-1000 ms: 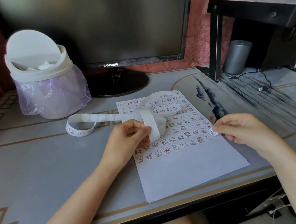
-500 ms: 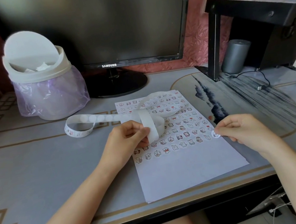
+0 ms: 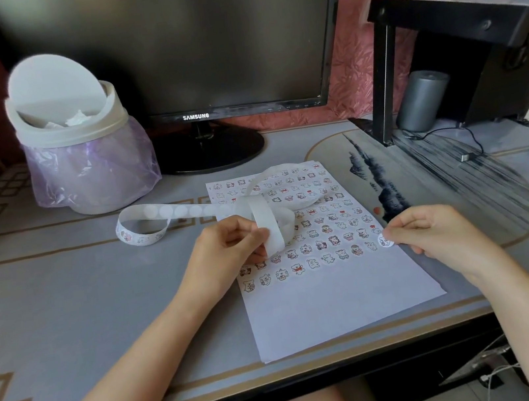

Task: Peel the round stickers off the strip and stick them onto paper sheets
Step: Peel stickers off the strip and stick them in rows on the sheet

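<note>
White strip [image 3: 188,212] is curling in loops (empty circles showing) over paper sheet [image 3: 335,303] lying flat on surface [image 3: 64,301], cartoon stickers [image 3: 322,245] filling its upper half; one round sticker [image 3: 385,240] is sitting at its right edge.

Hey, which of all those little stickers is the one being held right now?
The round sticker pinched by the right hand at the right edge of the paper sheet; the others lie flat in rows.

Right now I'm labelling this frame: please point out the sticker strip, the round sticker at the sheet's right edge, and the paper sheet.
sticker strip [image 3: 269,230]: head view, its white upright loop.
round sticker [image 3: 385,240]: head view, its printed face.
paper sheet [image 3: 335,307]: head view, its bare lower part.
</note>
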